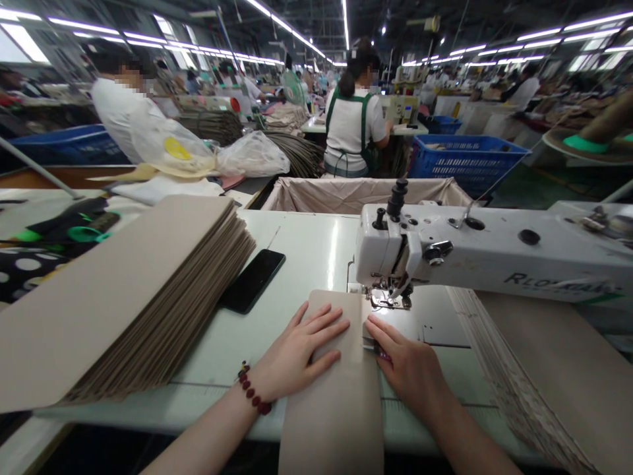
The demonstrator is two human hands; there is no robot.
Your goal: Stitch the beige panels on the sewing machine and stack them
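Observation:
A long beige fabric panel (341, 409) lies on the sewing table, its far end beside the needle area of a white sewing machine (475, 244). Spread flat on the panel is my left hand (306, 343), fingers apart, with a dark red bead bracelet at the wrist. My right hand (410, 363) rests at the panel's right edge, just in front of the presser foot (390, 298). Its fingers are pressed together over small thread snips (383, 355), of which only a metal part and a bit of purple show; the palm hides the rest.
A tall stack of beige panels (133, 277) stands on the left, with a black phone (254, 280) beside it. More panels (558, 356) lie at the right under the machine arm. Behind the table are a cloth-lined bin (316, 196), a blue basket (465, 158) and co-workers.

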